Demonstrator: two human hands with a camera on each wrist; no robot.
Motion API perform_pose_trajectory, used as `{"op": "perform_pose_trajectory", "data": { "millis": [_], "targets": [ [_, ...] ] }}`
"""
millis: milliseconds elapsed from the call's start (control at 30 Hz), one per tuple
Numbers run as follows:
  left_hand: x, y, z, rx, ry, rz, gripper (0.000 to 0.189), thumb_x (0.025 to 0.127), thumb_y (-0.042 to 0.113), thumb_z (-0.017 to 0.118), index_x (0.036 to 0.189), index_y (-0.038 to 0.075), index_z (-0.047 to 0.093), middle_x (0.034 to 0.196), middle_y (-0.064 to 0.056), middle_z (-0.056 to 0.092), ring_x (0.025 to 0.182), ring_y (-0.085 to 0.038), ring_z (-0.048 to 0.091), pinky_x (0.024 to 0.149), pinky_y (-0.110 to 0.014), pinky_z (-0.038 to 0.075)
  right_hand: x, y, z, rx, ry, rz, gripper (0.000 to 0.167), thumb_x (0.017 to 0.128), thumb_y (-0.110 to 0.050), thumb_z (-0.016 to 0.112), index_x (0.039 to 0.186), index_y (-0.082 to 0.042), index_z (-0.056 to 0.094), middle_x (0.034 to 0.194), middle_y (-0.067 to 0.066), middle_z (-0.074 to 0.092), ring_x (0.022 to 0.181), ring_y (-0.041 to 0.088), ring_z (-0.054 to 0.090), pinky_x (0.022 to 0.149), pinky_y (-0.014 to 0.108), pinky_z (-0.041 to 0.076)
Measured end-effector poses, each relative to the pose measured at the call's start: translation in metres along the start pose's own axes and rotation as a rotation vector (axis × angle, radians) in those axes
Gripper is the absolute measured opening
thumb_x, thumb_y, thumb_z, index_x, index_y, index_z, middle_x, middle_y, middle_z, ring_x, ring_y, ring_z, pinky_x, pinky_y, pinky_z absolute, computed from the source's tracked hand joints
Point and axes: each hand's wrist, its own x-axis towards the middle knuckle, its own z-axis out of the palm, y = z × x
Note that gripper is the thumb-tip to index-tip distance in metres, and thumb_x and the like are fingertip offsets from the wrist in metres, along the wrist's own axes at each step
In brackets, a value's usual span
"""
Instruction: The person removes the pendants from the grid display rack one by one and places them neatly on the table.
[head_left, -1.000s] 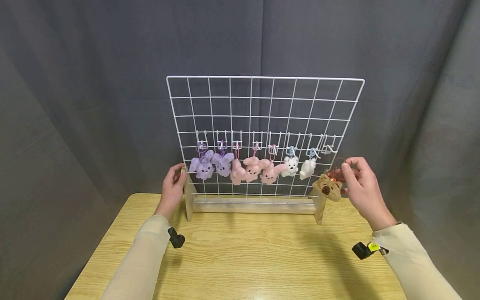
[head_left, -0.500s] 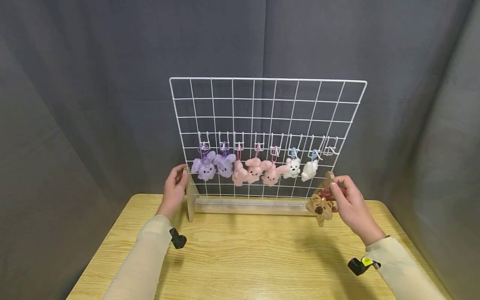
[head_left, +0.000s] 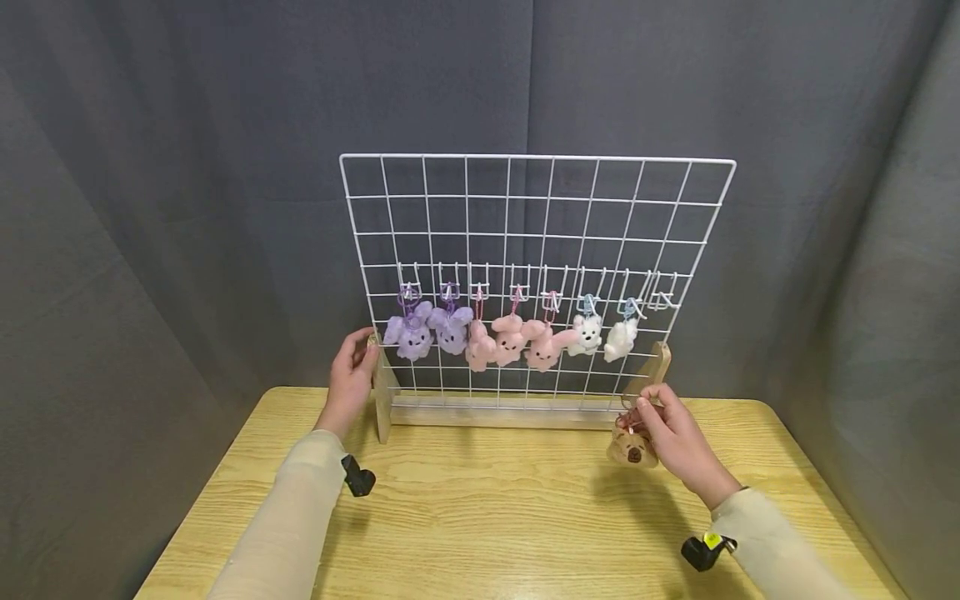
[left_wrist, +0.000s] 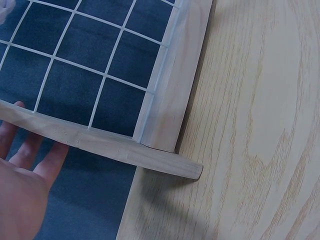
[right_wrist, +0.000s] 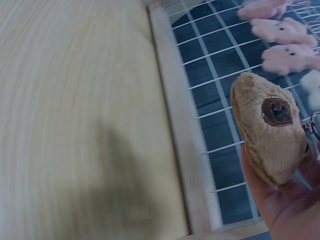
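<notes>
My left hand (head_left: 349, 379) holds the left wooden side (left_wrist: 85, 139) of the display stand, its fingers reaching behind the wood in the left wrist view. With thumb and fingers, my right hand (head_left: 678, 442) pinches the loop of a brown plush keychain (head_left: 632, 450), which has a dark brown nose. The plush hangs just in front of the stand's lower right corner, above the table. In the right wrist view the brown plush (right_wrist: 270, 127) rests against the fingers. A white wire grid (head_left: 525, 218) rises from the stand.
Purple plush keychains (head_left: 412, 336), pink plush keychains (head_left: 512, 339) and white plush keychains (head_left: 587, 335) hang from hooks across the grid. Another white hook (head_left: 662, 300) is at the row's right end. The stand is on a wooden table (head_left: 480, 508), with grey curtains (head_left: 225, 167) around it.
My right hand has lowered the brown plush keychain and brought it slightly left, from beside the grid's right edge to near the stand's foot. The left hand keeps its hold on the stand.
</notes>
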Motion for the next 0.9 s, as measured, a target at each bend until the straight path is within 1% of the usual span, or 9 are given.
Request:
{"op": "perform_pose_trajectory", "data": {
  "millis": [67,200,233,300,367,467,700,800,900],
  "targets": [
    [0.003,-0.007,0.001,0.003,0.003,0.001,0.041,0.113,0.012,0.046,0.153,0.002,0.046,0.129,-0.029,0.061,0.085,-0.020,0.054,0.066,-0.022,0.045,-0.001,0.007,0.004,0.007,-0.013,0.023,0.025,0.116,-0.020,0.039,0.121,0.005,0.043,0.107,0.026,0.073,0.093,0.007,0.072,0.077,0.026,0.058],
    [0.011,-0.026,0.002,-0.008,0.014,0.006,0.041,0.113,0.019,0.047,0.154,0.008,0.047,0.130,-0.026,0.062,0.084,-0.015,0.053,0.067,-0.021,0.044,-0.004,0.020,0.011,0.021,-0.022,0.059,0.023,0.116,-0.017,0.039,0.119,0.005,0.045,0.106,0.026,0.073,0.091,0.008,0.072,0.076,0.026,0.058],
    [0.012,-0.029,0.002,-0.008,0.016,0.011,0.041,0.113,0.020,0.048,0.153,0.009,0.048,0.130,-0.026,0.062,0.083,-0.014,0.052,0.066,-0.021,0.044,-0.005,0.023,0.013,0.023,-0.021,0.062,0.022,0.116,-0.016,0.040,0.118,0.005,0.046,0.105,0.026,0.073,0.091,0.008,0.072,0.076,0.026,0.058],
    [0.013,-0.032,0.002,-0.004,0.020,0.020,0.041,0.113,0.022,0.049,0.153,0.011,0.049,0.130,-0.024,0.063,0.085,-0.013,0.053,0.069,-0.021,0.045,-0.006,0.028,0.015,0.015,-0.024,0.067,0.020,0.115,-0.014,0.040,0.117,0.005,0.046,0.104,0.025,0.073,0.090,0.010,0.072,0.076,0.026,0.058],
    [0.013,-0.034,0.002,0.001,0.024,0.026,0.040,0.113,0.023,0.049,0.152,0.011,0.049,0.132,-0.021,0.063,0.093,-0.012,0.055,0.072,-0.021,0.046,-0.006,0.034,0.017,0.000,-0.024,0.068,0.018,0.115,-0.013,0.041,0.115,0.004,0.046,0.102,0.023,0.073,0.089,0.011,0.072,0.075,0.026,0.058],
    [0.013,-0.034,0.001,0.002,0.021,0.032,0.040,0.113,0.023,0.049,0.152,0.011,0.049,0.134,-0.019,0.061,0.099,-0.014,0.055,0.076,-0.022,0.046,-0.008,0.041,0.019,-0.036,-0.036,0.072,0.015,0.114,-0.011,0.042,0.112,0.003,0.047,0.099,0.020,0.074,0.087,0.012,0.072,0.076,0.026,0.058],
    [0.011,-0.032,0.001,-0.007,0.007,0.019,0.042,0.113,0.025,0.048,0.154,0.013,0.048,0.138,-0.017,0.059,0.102,-0.014,0.054,0.077,-0.021,0.045,-0.010,0.057,0.021,-0.166,-0.058,0.121,0.013,0.114,-0.014,0.044,0.110,-0.004,0.051,0.096,0.010,0.074,0.086,0.010,0.069,0.077,0.027,0.054],
    [0.011,-0.031,0.001,-0.009,0.004,0.015,0.042,0.114,0.026,0.048,0.154,0.014,0.047,0.140,-0.018,0.059,0.104,-0.017,0.054,0.077,-0.021,0.046,-0.010,0.061,0.022,-0.226,-0.062,0.112,0.013,0.114,-0.016,0.044,0.110,-0.005,0.052,0.094,0.007,0.073,0.086,0.011,0.069,0.077,0.028,0.053],
    [0.011,-0.031,0.001,-0.022,0.002,0.010,0.042,0.114,0.026,0.048,0.154,0.014,0.048,0.141,-0.018,0.058,0.110,-0.019,0.054,0.080,-0.021,0.046,-0.010,0.063,0.022,-0.289,-0.055,0.084,0.012,0.114,-0.016,0.046,0.109,-0.006,0.052,0.086,0.003,0.065,0.078,0.011,0.060,0.071,0.029,0.048]
  ]
}}
